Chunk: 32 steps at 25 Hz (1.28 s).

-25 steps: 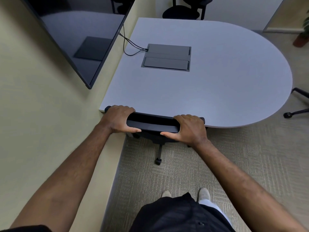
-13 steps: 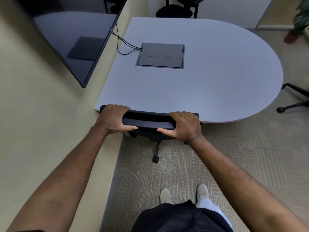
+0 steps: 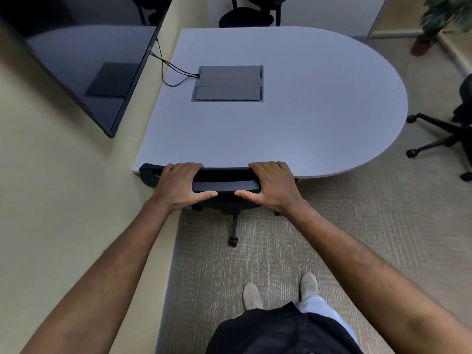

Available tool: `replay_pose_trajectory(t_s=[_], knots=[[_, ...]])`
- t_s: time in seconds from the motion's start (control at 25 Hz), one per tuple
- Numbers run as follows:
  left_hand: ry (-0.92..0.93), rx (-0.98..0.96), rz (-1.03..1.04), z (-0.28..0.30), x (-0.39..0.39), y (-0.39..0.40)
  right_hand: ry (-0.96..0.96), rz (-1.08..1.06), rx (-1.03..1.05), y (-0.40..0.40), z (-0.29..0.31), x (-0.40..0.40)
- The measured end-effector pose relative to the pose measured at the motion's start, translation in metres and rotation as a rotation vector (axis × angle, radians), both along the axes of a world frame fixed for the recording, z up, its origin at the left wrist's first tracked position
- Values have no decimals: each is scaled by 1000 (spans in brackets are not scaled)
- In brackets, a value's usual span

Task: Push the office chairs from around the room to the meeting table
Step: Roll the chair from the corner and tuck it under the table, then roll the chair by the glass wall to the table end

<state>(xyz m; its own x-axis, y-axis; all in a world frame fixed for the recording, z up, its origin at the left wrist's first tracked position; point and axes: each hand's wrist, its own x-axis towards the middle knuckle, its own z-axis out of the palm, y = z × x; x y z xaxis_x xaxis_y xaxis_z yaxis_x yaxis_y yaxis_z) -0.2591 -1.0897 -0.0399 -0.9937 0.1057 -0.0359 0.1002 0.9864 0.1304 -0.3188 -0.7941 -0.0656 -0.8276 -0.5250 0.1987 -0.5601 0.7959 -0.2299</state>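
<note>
Chair back (image 3: 226,185) lies crosswise at lower centre, flush against the table (image 3: 306,118) edge; left hand (image 3: 178,186) and right hand (image 3: 272,187) each curl over its top rail, equally near.

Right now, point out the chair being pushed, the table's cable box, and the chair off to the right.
pushed chair (image 3: 226,185): head view, top rail of backrest between the hands.
cable box (image 3: 228,83): head view, middle of grey lid.
right chair (image 3: 445,131): head view, wheeled base leg.

Single head-worn view, aimed forward and down

The meeting table (image 3: 293,118) is seen from close above at 12 o'clock; the carpet (image 3: 357,238) is framed from 3 to 6 o'clock; no second view is given
</note>
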Motion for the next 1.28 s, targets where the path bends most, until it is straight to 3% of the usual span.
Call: replay_pose_trajectory(t_s=[0.2, 0.52, 1.0, 1.28], knots=[[-58, 20, -82, 2, -17, 68, -43, -137, -48, 62, -10, 4], [-181, 216, -208, 6, -76, 211, -173, -390, 20, 223, -37, 4], [-182, 114, -478, -9, -186, 524, -191, -713, 40, 519, -27, -26], [-82, 89, -611, -14, -270, 657, -176, -872, 37, 639, -12, -75]])
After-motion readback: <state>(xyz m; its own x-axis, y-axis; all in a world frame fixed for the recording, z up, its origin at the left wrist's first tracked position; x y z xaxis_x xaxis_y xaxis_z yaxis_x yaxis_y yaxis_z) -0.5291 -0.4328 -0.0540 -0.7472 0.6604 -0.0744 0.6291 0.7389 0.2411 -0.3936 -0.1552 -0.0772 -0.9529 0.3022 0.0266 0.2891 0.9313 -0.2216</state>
